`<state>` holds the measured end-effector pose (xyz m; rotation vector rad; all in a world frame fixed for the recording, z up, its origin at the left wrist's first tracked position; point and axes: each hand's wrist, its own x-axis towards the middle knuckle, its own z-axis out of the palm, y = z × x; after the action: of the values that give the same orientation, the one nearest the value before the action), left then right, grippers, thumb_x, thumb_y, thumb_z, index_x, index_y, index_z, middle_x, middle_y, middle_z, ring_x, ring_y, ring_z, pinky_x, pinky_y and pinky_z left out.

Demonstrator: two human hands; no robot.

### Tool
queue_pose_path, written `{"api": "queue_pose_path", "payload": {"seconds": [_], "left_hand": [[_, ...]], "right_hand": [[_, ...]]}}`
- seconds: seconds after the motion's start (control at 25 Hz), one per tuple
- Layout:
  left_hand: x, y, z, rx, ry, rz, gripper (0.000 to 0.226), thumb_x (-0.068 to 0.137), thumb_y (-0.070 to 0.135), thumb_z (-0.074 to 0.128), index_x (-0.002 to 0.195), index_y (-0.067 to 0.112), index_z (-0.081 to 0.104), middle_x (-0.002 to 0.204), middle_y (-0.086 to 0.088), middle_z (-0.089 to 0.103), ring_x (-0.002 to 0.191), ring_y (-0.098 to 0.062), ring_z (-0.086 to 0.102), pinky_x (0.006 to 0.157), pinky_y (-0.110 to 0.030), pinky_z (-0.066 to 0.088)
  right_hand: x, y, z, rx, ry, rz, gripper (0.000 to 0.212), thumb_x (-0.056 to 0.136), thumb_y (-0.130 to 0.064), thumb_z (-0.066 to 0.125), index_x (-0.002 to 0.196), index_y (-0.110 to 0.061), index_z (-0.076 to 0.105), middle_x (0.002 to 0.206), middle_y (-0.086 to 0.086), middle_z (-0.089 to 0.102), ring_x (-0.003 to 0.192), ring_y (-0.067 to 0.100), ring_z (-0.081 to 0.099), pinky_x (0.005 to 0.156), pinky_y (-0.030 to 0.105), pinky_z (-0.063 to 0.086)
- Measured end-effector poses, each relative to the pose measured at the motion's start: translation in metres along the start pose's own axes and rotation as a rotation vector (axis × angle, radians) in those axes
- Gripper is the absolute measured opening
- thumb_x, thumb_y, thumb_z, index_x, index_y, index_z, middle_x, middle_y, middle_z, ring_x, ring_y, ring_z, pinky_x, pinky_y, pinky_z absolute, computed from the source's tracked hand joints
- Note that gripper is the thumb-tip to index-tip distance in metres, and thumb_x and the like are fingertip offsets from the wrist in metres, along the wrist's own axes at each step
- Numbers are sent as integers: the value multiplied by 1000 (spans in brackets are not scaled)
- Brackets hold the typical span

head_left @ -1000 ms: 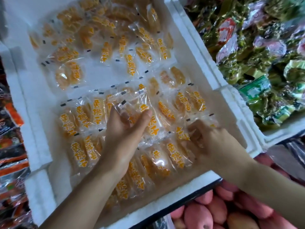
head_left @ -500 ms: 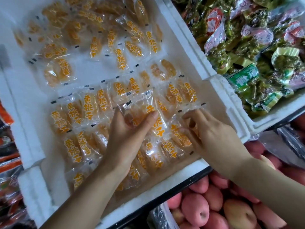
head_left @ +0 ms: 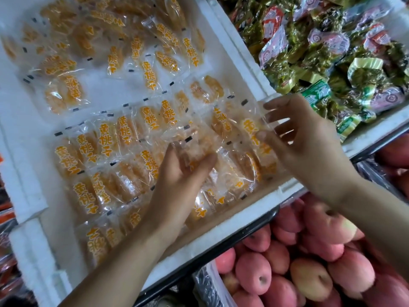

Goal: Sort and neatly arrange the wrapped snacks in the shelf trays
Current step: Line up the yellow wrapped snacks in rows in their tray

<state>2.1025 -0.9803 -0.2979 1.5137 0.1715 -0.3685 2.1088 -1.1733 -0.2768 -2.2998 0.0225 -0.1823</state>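
Note:
A white foam tray (head_left: 241,63) holds several clear packets of dried yellow peach with orange lettering. The near packets (head_left: 106,138) lie in overlapping rows; those at the back (head_left: 141,34) lie loose. My left hand (head_left: 183,176) is in the tray's front middle, thumb and fingers shut on one clear peach packet (head_left: 194,138) lifted a little above the rows. My right hand (head_left: 303,138) is at the tray's right front corner, fingers spread, thumb and fingertips pinching the clear edge of another peach packet (head_left: 254,134).
A second foam tray (head_left: 376,127) to the right is heaped with green, red and purple wrapped snacks (head_left: 332,41). Below the shelf edge lies a bin of pink apples (head_left: 309,262). Dark orange-and-black packets (head_left: 6,262) show at the far left.
My right hand has risen from the front rows toward the right corner and spread its fingers on a packet's edge. My left hand still holds its packet, turned slightly. The view has shifted closer.

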Motion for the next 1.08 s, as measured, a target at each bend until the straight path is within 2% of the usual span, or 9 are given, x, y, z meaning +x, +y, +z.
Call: {"api": "queue_pose_path", "payload": {"seconds": [0.12, 0.36, 0.56, 0.68, 0.76, 0.84, 0.92, 1.0, 1.08], "left_hand": [[1, -3, -1, -47, -12, -48, 39, 69, 35, 69, 93, 11, 49, 102, -6, 68, 91, -5, 64, 82, -30, 47], [-2, -5, 11, -24, -19, -61, 31, 67, 32, 67, 95, 22, 58, 88, 10, 72, 86, -1, 67, 79, -25, 44], [-3, -8, 16, 3, -1, -79, 40, 63, 41, 69, 96, 21, 58, 96, 1, 71, 96, -10, 66, 90, -36, 47], [-2, -9, 18, 14, 13, -72, 61, 66, 51, 80, 109, 15, 56, 107, -13, 67, 103, -23, 64, 99, -47, 45], [0, -9, 19, 26, 49, -50, 70, 61, 52, 78, 116, 15, 55, 109, -10, 68, 104, -22, 64, 99, -48, 46], [0, -8, 20, 65, 88, -33, 83, 53, 63, 75, 119, 18, 53, 112, -6, 68, 106, -23, 64, 97, -49, 47], [0, -5, 22, 60, 112, -37, 92, 54, 68, 74, 128, 20, 47, 120, -5, 63, 109, -24, 62, 96, -49, 47], [1, -5, 20, 0, 140, -45, 76, 74, 49, 73, 133, 12, 40, 116, -5, 60, 102, -20, 64, 92, -47, 52], [2, -6, 18, -9, 173, -49, 21, 94, 20, 57, 107, 9, 45, 95, -5, 55, 86, -15, 61, 85, -41, 56]], "right_hand": [[-9, 22, 2, -200, -113, -25, 42, 83, -16, 68, 119, -19, 48, 97, -10, 61, 77, 14, 62, 73, 34, 50], [-23, 48, 16, -728, -72, -280, 67, 63, -1, 79, 121, -22, 55, 111, 8, 57, 84, 30, 61, 59, 32, 50], [-17, 52, 23, -807, -58, -266, 37, 68, -17, 81, 102, -16, 65, 103, 8, 59, 84, 28, 60, 51, 29, 48], [-19, 33, 22, -364, -29, -166, 29, 89, -28, 62, 114, -13, 59, 106, 3, 58, 89, 19, 58, 70, 28, 46], [-25, 12, 25, 94, -189, 14, 36, 90, -42, 50, 117, -19, 53, 96, -4, 60, 79, 8, 56, 75, 22, 45], [-34, -1, 34, 230, -268, 83, 38, 84, -37, 61, 117, -22, 50, 88, -7, 58, 72, 6, 55, 70, 20, 46], [-35, -3, 38, 241, -167, 106, 39, 79, -24, 73, 112, -26, 52, 87, -10, 55, 69, 5, 54, 66, 15, 43], [-29, 4, 30, 166, -1, 83, 34, 79, -20, 72, 109, -27, 57, 88, -10, 53, 68, 5, 52, 65, 13, 41], [-27, 16, 19, -49, 64, -19, 30, 80, -22, 70, 109, -23, 61, 93, -8, 50, 67, 4, 52, 65, 18, 45]]}}
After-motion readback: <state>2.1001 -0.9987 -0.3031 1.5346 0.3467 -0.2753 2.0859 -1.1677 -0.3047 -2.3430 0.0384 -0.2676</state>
